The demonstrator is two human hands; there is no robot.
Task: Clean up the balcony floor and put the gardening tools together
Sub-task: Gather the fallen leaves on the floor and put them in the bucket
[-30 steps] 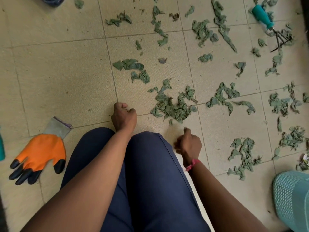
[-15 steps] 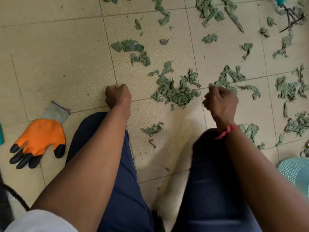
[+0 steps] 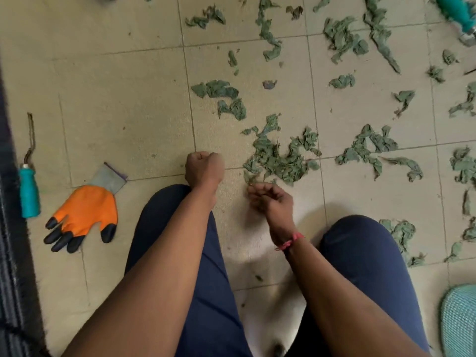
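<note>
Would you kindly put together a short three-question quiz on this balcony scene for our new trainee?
1. True or false: the orange glove lies on the person's right side.
2. The right hand is nearest to: A) the pile of green leaf scraps; B) the orange glove; C) the teal mesh basket.
3. How many teal-handled tools lie on the tiled floor?
Key: 1 false, it lies on the left side. 2 A. 3 two, one at the left near the glove and one at the top right edge.
</note>
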